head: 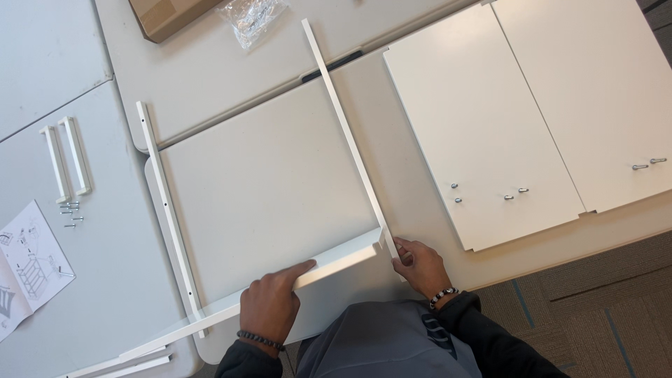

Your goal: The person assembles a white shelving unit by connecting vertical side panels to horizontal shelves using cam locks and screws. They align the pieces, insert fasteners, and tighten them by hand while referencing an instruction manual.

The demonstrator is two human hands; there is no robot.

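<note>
Head view, looking down on a pale grey worktop [266,168]. Left hand [269,304] lies palm-down on the near white panel [336,264], a long flat board set on edge along the worktop's near side; fingers spread over its top edge, pressing rather than clenched. Right hand [418,266] is at the corner where that panel meets a long white rail [346,133], fingertips pinching the joint; what sits between the fingertips is too small to tell. The rail runs from this corner away toward the far side of the worktop. A second white rail [168,217], with small holes along it, lies on the left, its near end touching the panel. Both wrists wear beaded bracelets. To the right, two white cabinet doors [532,105] lie flat side by side, small metal fittings on them. Far left: two white handles [66,157], loose screws [71,212] just below them, an instruction sheet [28,262]. At the far edge, a cardboard box [171,14] and a clear hardware bag [252,19].
</note>
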